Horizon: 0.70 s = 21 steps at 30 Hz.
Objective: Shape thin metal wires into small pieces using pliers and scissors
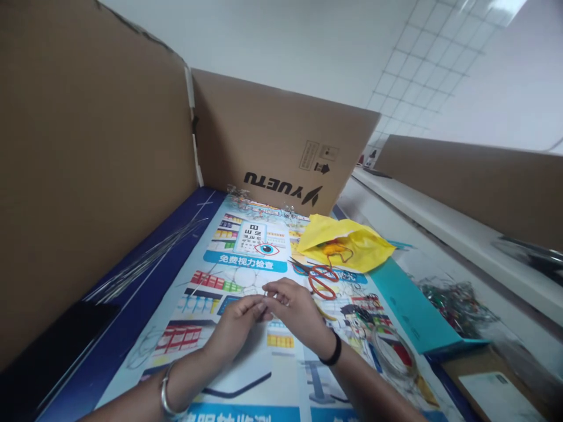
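near the scissors (310, 271), left hand (237, 324) and right hand (299, 309) meet, fingers narrowly closed; cannot tell what they hold

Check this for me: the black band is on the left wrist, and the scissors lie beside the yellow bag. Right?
Not quite: the head view shows the black band on the right wrist. The scissors do lie beside the yellow bag.

We see open poster (240, 387) nearer than the wrists; cardboard panels (281, 135) wall the left and far sides, and scissors (319, 275) block the right-forward way.
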Each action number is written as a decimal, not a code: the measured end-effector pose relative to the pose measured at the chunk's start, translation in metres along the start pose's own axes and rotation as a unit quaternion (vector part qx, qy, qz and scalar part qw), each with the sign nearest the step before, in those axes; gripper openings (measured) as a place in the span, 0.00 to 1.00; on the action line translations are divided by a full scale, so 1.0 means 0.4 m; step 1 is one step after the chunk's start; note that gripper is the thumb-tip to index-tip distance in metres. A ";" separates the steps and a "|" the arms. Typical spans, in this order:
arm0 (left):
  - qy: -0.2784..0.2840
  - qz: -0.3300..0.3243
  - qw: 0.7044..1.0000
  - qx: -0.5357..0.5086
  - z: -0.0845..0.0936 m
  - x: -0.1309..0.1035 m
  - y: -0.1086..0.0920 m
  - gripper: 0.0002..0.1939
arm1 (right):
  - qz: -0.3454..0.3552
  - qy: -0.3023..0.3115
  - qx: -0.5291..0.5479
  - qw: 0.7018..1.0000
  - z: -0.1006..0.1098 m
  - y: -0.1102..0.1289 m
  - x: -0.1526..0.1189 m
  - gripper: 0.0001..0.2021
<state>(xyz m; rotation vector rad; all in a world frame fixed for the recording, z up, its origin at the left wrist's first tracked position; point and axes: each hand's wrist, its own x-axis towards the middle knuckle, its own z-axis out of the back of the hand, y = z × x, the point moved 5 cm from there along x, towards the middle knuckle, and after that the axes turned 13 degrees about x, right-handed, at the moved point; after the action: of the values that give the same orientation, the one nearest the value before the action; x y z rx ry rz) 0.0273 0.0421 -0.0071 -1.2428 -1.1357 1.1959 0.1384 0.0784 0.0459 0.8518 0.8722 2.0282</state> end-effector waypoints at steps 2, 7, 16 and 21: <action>-0.005 0.001 1.000 0.017 0.000 -0.002 0.000 0.11 | -0.007 -0.025 0.036 0.999 -0.006 -0.008 0.002 0.05; -0.021 0.005 0.996 0.081 0.000 -0.004 -0.008 0.08 | -0.020 -0.036 0.085 0.996 -0.010 -0.024 -0.006 0.04; -0.017 -0.059 0.987 0.148 0.002 -0.005 -0.007 0.09 | 0.047 0.007 0.026 0.999 0.005 0.029 -0.025 0.05; 0.004 -0.075 0.984 0.161 0.014 -0.002 -0.034 0.13 | 0.077 0.011 -0.019 0.997 0.015 0.040 -0.034 0.07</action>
<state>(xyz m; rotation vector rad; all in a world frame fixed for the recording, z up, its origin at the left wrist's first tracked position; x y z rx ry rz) 0.0218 0.0419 0.0068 -0.8996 -0.9656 1.2039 0.1440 0.0613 0.0580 0.9021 0.7976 2.1843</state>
